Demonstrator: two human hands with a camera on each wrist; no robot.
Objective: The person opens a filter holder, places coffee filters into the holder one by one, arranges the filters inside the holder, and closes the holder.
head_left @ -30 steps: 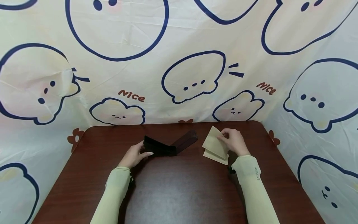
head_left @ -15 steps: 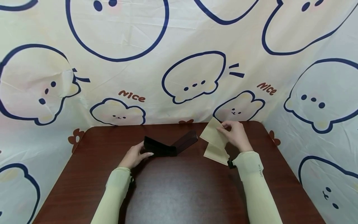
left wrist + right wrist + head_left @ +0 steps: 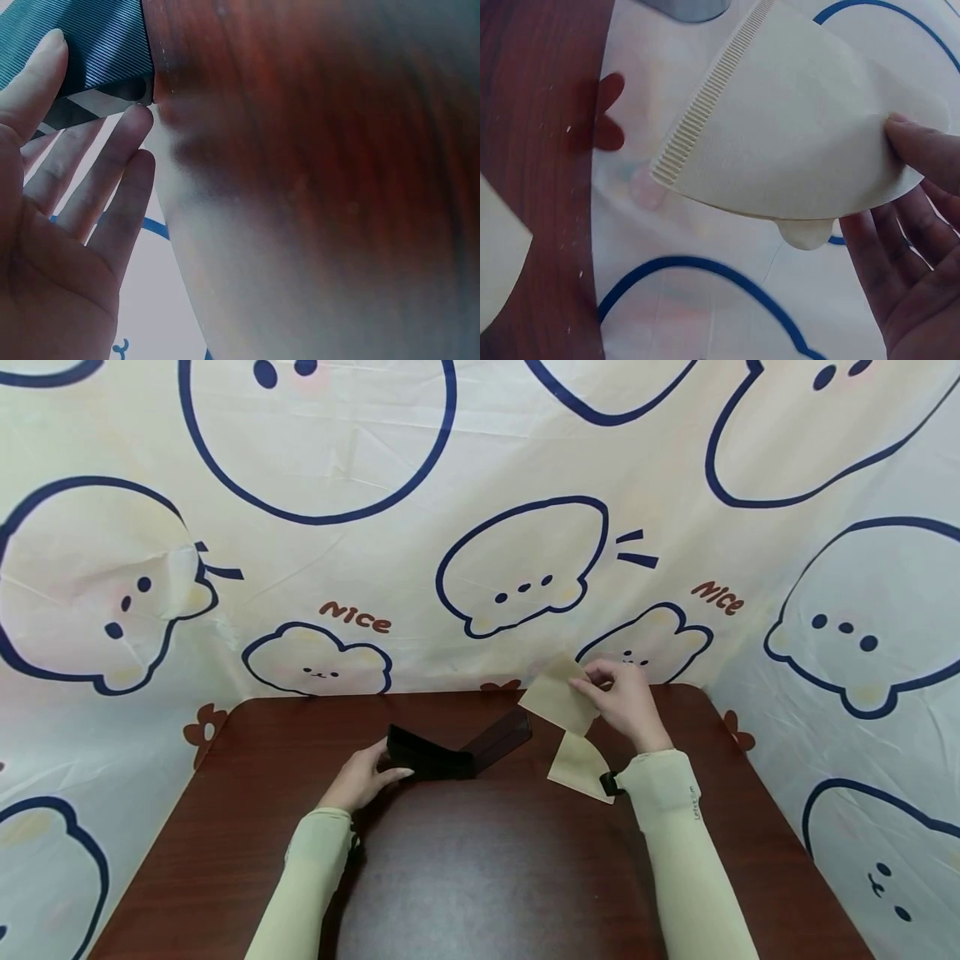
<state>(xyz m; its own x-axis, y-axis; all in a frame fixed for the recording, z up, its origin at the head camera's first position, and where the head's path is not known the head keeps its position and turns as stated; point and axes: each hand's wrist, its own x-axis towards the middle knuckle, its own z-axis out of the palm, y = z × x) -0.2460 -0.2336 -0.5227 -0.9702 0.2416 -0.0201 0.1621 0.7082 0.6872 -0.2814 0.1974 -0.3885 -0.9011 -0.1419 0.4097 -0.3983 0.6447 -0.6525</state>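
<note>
My right hand (image 3: 628, 703) pinches a cream paper coffee filter (image 3: 787, 127) between thumb and fingers, raised over the far part of the table. The crimped edge of this filter shows in the right wrist view. Below it a second coffee filter (image 3: 579, 767) lies on the table beside my right wrist. To the left stands a black box (image 3: 431, 758) with a ribbed side and a dark translucent lid (image 3: 498, 737) tipped out to the right. My left hand (image 3: 360, 781) grips the box's left end, thumb on the ribbed face (image 3: 97, 45) and fingers beneath. The box's inside is too dark to make out.
The dark brown wooden table (image 3: 480, 868) ends at a patterned cloth backdrop (image 3: 405, 568) behind and at both sides. A small black strap piece (image 3: 610, 783) sits at the right cuff, over the lying filter.
My right hand has lifted up and slightly left with one filter, sliding it off the other, which stays on the table. My left hand and the box have not moved.
</note>
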